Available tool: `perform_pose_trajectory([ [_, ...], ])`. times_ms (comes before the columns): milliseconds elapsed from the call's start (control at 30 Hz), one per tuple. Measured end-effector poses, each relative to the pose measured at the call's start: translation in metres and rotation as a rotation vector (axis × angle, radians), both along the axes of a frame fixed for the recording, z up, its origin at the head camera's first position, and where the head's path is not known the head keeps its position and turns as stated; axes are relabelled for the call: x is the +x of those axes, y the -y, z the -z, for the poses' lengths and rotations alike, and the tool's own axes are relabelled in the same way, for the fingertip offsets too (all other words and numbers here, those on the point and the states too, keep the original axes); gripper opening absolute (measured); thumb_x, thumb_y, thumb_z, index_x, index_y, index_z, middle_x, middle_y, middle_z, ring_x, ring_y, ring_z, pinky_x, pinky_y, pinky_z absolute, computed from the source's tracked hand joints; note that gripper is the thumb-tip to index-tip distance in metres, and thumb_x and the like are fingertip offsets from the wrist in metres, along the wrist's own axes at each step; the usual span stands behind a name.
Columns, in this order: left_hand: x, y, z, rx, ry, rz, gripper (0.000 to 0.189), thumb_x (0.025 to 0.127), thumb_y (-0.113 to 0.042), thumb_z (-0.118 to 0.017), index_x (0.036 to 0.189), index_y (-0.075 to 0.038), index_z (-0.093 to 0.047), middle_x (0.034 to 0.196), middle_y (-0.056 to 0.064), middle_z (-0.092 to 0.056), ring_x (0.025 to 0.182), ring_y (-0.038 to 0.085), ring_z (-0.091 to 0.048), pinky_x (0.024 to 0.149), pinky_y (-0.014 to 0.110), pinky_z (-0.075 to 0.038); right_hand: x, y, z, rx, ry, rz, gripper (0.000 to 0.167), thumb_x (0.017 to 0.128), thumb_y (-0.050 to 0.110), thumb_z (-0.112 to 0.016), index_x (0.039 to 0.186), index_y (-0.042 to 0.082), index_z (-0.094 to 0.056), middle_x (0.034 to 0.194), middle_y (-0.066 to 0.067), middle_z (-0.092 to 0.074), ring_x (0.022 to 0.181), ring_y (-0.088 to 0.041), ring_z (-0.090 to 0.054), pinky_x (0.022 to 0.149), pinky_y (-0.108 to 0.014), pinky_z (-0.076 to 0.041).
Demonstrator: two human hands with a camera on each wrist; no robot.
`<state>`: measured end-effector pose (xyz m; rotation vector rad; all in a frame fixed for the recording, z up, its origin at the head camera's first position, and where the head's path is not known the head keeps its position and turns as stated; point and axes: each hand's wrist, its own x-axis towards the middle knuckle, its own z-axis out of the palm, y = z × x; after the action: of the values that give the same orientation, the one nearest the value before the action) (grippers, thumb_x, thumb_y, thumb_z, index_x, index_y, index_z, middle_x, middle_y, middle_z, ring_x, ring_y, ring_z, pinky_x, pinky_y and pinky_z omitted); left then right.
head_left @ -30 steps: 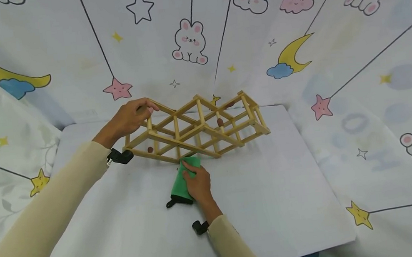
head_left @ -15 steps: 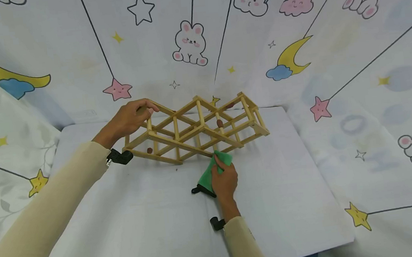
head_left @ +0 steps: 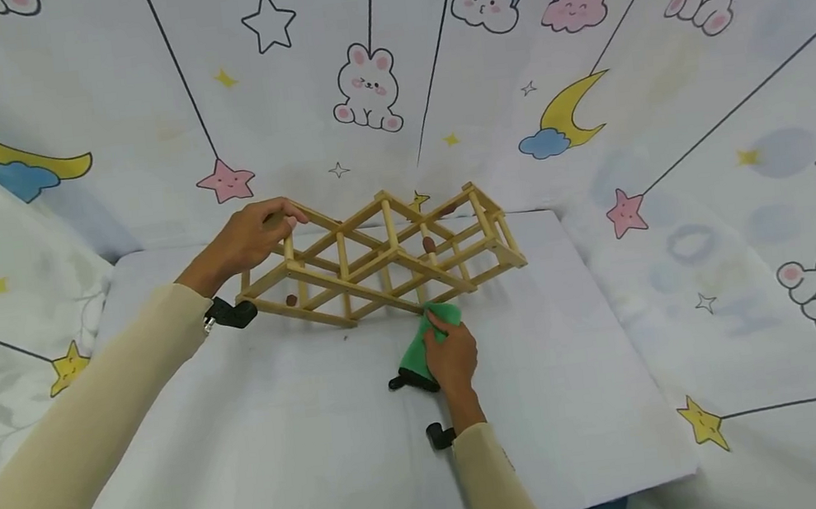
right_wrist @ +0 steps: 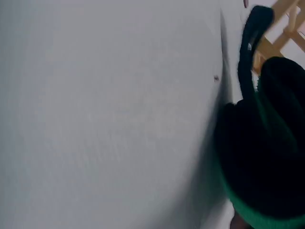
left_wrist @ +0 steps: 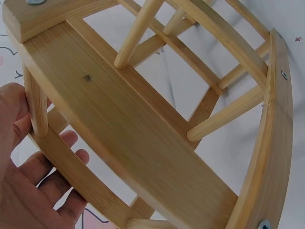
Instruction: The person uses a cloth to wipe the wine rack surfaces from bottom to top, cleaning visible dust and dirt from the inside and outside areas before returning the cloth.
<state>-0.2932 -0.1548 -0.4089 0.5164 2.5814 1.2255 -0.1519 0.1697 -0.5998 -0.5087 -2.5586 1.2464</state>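
A light wooden lattice rack point(head_left: 395, 254) of crossed slats and round dowels stands opened out near the back of the table. My left hand point(head_left: 252, 233) grips its upper left end. In the left wrist view, the fingers of that hand point(left_wrist: 33, 186) curl near a dowel and a narrow slat, beside a wide slat point(left_wrist: 109, 109) with a dark spot. My right hand point(head_left: 454, 356) holds a folded green cloth point(head_left: 416, 355) with black edging and a loop, its far end at the rack's lower front bar. The right wrist view shows mostly the cloth's dark edging point(right_wrist: 257, 162); that hand is nearly hidden there.
The rack stands on a white-covered table point(head_left: 287, 450). Behind it rises a white backdrop point(head_left: 303, 108) printed with rabbits, stars and moons. Small reddish-brown spots point(head_left: 292, 300) show among the slats, and a tiny dark speck point(head_left: 345, 338) lies in front of the rack.
My right hand has moved the green cloth rightward along the rack's lower front, mostly in the first half second. My left hand keeps its grip at the same end.
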Motion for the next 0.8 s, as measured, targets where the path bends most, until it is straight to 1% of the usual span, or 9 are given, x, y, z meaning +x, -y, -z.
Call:
perform_pose_trajectory([
  [67,0.0,0.002,0.0,0.008,0.0,-0.005,0.028,0.115,-0.028,-0.049,0.13,-0.014,-0.067,0.154,0.013,-0.058,0.144,0.037,-0.051,0.118,0.062,-0.04,0.0,-0.003,-0.002,-0.019,0.03,-0.059,0.038,0.095,0.017,-0.072,0.124,0.041,-0.078,0.128,-0.009,-0.074,0.109,-0.03,-0.072,0.079,-0.046,-0.059],
  [167,0.0,0.003,0.0,0.012,-0.004,-0.003,0.028,0.115,-0.029,-0.049,0.13,-0.014,-0.067,0.155,0.014,-0.058,0.144,0.037,-0.051,0.118,0.062,-0.039,-0.002,0.001,-0.008,-0.085,-0.017,-0.255,0.037,0.096,0.018,-0.073,0.123,0.042,-0.079,0.139,-0.007,-0.07,0.124,-0.029,-0.067,0.091,-0.048,-0.06],
  [233,0.0,0.003,0.001,0.011,-0.009,-0.005,0.028,0.115,-0.028,-0.049,0.13,-0.014,-0.067,0.154,0.014,-0.058,0.144,0.038,-0.052,0.118,0.062,-0.04,-0.005,0.005,-0.012,-0.119,-0.045,-0.345,0.036,0.098,0.019,-0.073,0.123,0.043,-0.078,0.142,-0.007,-0.068,0.128,-0.028,-0.065,0.095,-0.049,-0.059],
  [333,-0.001,-0.001,0.003,0.012,-0.009,-0.002,0.027,0.114,-0.026,-0.049,0.13,-0.014,-0.067,0.155,0.014,-0.058,0.144,0.038,-0.052,0.117,0.062,-0.041,-0.009,0.006,-0.011,-0.126,-0.03,-0.308,0.034,0.098,0.021,-0.073,0.121,0.046,-0.079,0.142,-0.006,-0.068,0.128,-0.028,-0.065,0.095,-0.049,-0.059],
  [467,-0.002,-0.005,0.004,0.012,-0.005,0.014,0.027,0.114,-0.025,-0.049,0.131,-0.014,-0.067,0.155,0.013,-0.057,0.144,0.038,-0.052,0.117,0.062,-0.042,-0.009,-0.008,0.0,-0.096,0.093,-0.108,0.031,0.097,0.023,-0.072,0.118,0.043,-0.081,0.136,-0.01,-0.073,0.106,-0.032,-0.071,0.074,-0.039,-0.057],
  [533,-0.002,-0.005,0.003,0.005,-0.004,0.016,0.027,0.114,-0.026,-0.049,0.131,-0.014,-0.067,0.156,0.013,-0.057,0.144,0.038,-0.052,0.117,0.062,-0.042,-0.009,-0.015,0.003,-0.061,0.121,-0.056,0.031,0.095,0.022,-0.072,0.118,0.042,-0.081,0.133,-0.012,-0.075,0.094,-0.032,-0.071,0.064,-0.033,-0.05],
  [600,-0.002,-0.005,0.002,0.0,-0.004,0.01,0.027,0.114,-0.026,-0.049,0.131,-0.015,-0.067,0.155,0.012,-0.058,0.144,0.037,-0.052,0.117,0.061,-0.042,-0.009,-0.019,0.0,-0.074,0.108,-0.089,0.032,0.096,0.022,-0.071,0.118,0.042,-0.081,0.135,-0.012,-0.074,0.093,-0.032,-0.071,0.062,-0.034,-0.052],
  [733,-0.001,-0.003,0.0,-0.003,0.0,-0.003,0.027,0.114,-0.026,-0.049,0.131,-0.014,-0.067,0.155,0.013,-0.057,0.144,0.037,-0.052,0.117,0.062,-0.041,-0.015,-0.024,-0.009,-0.15,0.022,-0.307,0.033,0.099,0.021,-0.071,0.124,0.042,-0.079,0.145,-0.011,-0.067,0.125,-0.033,-0.066,0.089,-0.046,-0.06],
  [800,-0.001,-0.004,0.0,-0.002,0.004,-0.005,0.027,0.114,-0.026,-0.049,0.131,-0.014,-0.067,0.156,0.014,-0.057,0.144,0.038,-0.051,0.117,0.062,-0.04,-0.019,-0.028,-0.01,-0.159,0.028,-0.336,0.033,0.101,0.022,-0.071,0.126,0.043,-0.078,0.148,-0.012,-0.065,0.129,-0.032,-0.064,0.092,-0.046,-0.06],
])
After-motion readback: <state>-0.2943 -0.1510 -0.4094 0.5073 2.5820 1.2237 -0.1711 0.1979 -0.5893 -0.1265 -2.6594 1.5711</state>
